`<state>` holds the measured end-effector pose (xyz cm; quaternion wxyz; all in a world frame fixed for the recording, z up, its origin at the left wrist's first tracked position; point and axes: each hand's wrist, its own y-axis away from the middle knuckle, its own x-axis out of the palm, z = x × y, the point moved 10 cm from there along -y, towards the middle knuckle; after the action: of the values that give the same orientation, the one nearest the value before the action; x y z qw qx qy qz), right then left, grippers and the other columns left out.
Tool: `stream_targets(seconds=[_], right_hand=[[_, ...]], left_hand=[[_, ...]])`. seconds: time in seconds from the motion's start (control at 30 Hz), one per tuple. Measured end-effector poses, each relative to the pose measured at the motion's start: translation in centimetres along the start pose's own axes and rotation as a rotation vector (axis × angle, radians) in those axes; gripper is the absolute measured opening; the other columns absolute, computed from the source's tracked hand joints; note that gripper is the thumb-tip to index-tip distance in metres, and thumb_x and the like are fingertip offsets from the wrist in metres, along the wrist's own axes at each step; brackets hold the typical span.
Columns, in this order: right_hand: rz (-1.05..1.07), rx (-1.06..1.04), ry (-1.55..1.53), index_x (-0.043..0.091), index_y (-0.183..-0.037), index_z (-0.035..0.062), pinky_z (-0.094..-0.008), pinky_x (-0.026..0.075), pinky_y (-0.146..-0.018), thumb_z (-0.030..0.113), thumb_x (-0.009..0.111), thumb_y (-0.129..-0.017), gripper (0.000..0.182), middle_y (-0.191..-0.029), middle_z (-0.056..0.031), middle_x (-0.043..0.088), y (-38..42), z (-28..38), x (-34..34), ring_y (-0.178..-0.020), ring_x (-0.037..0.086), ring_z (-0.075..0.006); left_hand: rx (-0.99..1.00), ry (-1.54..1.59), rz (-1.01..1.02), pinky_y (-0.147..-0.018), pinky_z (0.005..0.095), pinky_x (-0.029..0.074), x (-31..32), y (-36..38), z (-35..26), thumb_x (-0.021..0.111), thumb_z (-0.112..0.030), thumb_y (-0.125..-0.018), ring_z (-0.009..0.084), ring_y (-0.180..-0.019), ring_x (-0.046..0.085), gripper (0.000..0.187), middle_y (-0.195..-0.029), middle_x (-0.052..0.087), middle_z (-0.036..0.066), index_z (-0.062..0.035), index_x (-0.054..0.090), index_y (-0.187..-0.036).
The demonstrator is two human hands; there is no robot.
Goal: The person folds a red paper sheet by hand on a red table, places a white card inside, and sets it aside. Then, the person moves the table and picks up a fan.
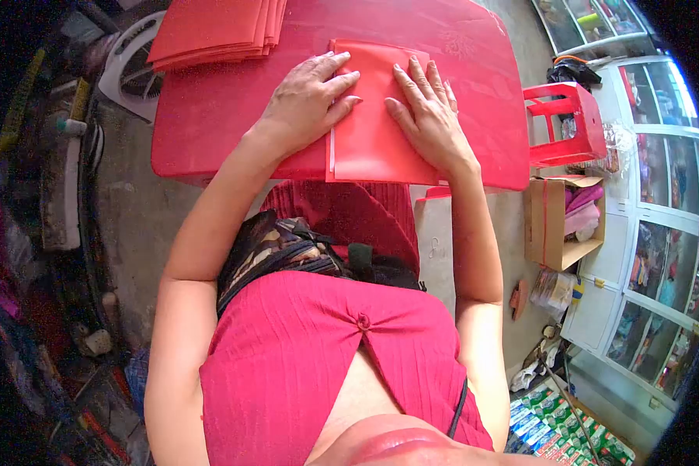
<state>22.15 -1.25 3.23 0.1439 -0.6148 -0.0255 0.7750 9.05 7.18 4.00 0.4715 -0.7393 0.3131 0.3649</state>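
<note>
From the head camera, I saw both hands pressed flat on a red folded sheet [373,116] that lay at the near edge of a red table [210,116]. The left hand [311,97] lay open, palm down, fingers spread across the sheet's left edge, where a thin white strip showed just beneath it. The right hand [427,113] was likewise open and flat, fingers pointing away from the body, resting on the sheet's right half; neither hand gripped anything. Beyond the left hand, at the table's far corner, sat a stack of red sheets [213,31], well apart from the one under the palms. To the right of the right hand, off the table, stood a red plastic stool [571,124], and nearer the body an open cardboard box [551,225] holding pink cloth.
</note>
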Motion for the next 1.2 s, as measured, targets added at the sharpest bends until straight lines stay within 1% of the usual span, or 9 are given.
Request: stream_targets(seconds=[0.37, 0.47, 0.57, 0.67, 0.9, 0.97, 1.1, 1.13, 1.2], right_hand=[[-0.004, -0.008, 0.025, 0.043, -0.149, 0.0115, -0.0545, 0.013, -0.121, 0.047, 0.047, -0.101, 0.060, -0.161, -0.0179, 0.028, 0.6, 0.5, 0.0, -0.151, 0.017, -0.0370], [0.003, 0.000, 0.063, 0.043, -0.150, 0.0111, -0.0495, 0.013, -0.122, 0.044, 0.049, -0.102, 0.059, -0.161, -0.0165, 0.029, 1.2, 1.1, -0.3, -0.152, 0.016, -0.0340], [0.015, 0.013, 0.097, 0.042, -0.150, 0.0085, -0.0519, 0.013, -0.121, 0.042, 0.050, -0.101, 0.060, -0.160, -0.0173, 0.030, 2.8, 2.0, -0.5, -0.152, 0.016, -0.0347], [-0.002, -0.026, 0.125, 0.044, -0.146, 0.0022, -0.0581, 0.015, -0.119, 0.043, 0.053, -0.099, 0.062, -0.157, -0.0216, 0.033, 4.7, 3.4, -0.7, -0.150, 0.020, -0.0396], [0.054, 0.058, 0.068, 0.040, -0.147, -0.0052, -0.0542, 0.013, -0.121, 0.042, 0.045, -0.102, 0.065, -0.159, -0.0234, 0.029, 6.2, 2.5, -1.2, -0.151, 0.020, -0.0363], [0.081, 0.102, 0.141, 0.034, -0.150, -0.0035, -0.0487, 0.011, -0.122, 0.040, 0.041, -0.104, 0.064, -0.161, -0.0209, 0.025, 5.1, 1.2, -0.9, -0.152, 0.015, -0.0331], [0.023, 0.118, 0.111, 0.032, -0.150, -0.0058, -0.0534, 0.010, -0.122, 0.042, 0.038, -0.104, 0.066, -0.160, -0.0239, 0.024, 4.6, 0.4, 0.1, -0.152, 0.017, -0.0353], [0.046, 0.149, 0.075, 0.031, -0.151, -0.0060, -0.0537, 0.009, -0.122, 0.042, 0.037, -0.104, 0.067, -0.161, -0.0237, 0.021, 4.8, 0.2, 0.4, -0.152, 0.015, -0.0349], [0.041, 0.147, 0.077, 0.031, -0.151, -0.0060, -0.0541, 0.009, -0.122, 0.041, 0.037, -0.104, 0.067, -0.162, -0.0239, 0.021, 4.8, 0.3, 0.5, -0.152, 0.014, -0.0350]], left_hand=[[-0.006, 0.011, -0.011, -0.114, 0.0433, 0.037, -0.2, 0.2, -0.2, 0.063, -0.026, -0.094, 0.0348, -0.133, 0.049, 0.037, -0.143, 0.053, 0.017, -0.0068, 0.065, -0.126], [-0.011, 0.022, -0.008, -0.114, 0.0434, 0.038, -0.2, 0.1, -0.1, 0.063, -0.026, -0.094, 0.0348, -0.133, 0.049, 0.037, -0.142, 0.053, 0.017, -0.0063, 0.065, -0.125], [-0.015, 0.029, -0.004, -0.113, 0.0437, 0.038, -0.3, 0.2, -0.1, 0.063, -0.025, -0.094, 0.0347, -0.133, 0.049, 0.037, -0.142, 0.053, 0.017, -0.0059, 0.064, -0.125], [-0.007, 0.024, -0.002, -0.113, 0.0438, 0.039, -0.3, 0.1, -0.2, 0.063, -0.024, -0.094, 0.0349, -0.133, 0.049, 0.037, -0.142, 0.053, 0.017, -0.0055, 0.064, -0.126], [-0.001, 0.021, 0.028, -0.113, 0.0440, 0.039, 0.0, -0.1, -0.1, 0.063, -0.024, -0.094, 0.0353, -0.133, 0.048, 0.037, -0.141, 0.053, 0.018, -0.0056, 0.064, -0.126], [0.006, 0.032, 0.048, -0.114, 0.0439, 0.038, 0.3, 0.1, -0.2, 0.063, -0.024, -0.094, 0.0353, -0.134, 0.047, 0.037, -0.142, 0.053, 0.018, -0.0052, 0.063, -0.126], [0.056, -0.102, 0.129, -0.117, 0.0440, 0.033, -0.1, -1.3, -1.2, 0.062, -0.022, -0.094, 0.0351, -0.138, 0.044, 0.036, -0.143, 0.051, 0.019, -0.0017, 0.063, -0.125], [0.108, -0.179, 0.171, -0.120, 0.0444, 0.029, 0.0, -1.9, -2.0, 0.060, -0.022, -0.095, 0.0343, -0.141, 0.040, 0.039, -0.145, 0.049, 0.019, 0.0012, 0.061, -0.127], [0.191, -0.150, 0.179, -0.120, 0.0449, 0.027, 0.9, -3.1, -3.8, 0.059, -0.023, -0.096, 0.0340, -0.142, 0.038, 0.041, -0.146, 0.048, 0.020, 0.0015, 0.059, -0.129]])
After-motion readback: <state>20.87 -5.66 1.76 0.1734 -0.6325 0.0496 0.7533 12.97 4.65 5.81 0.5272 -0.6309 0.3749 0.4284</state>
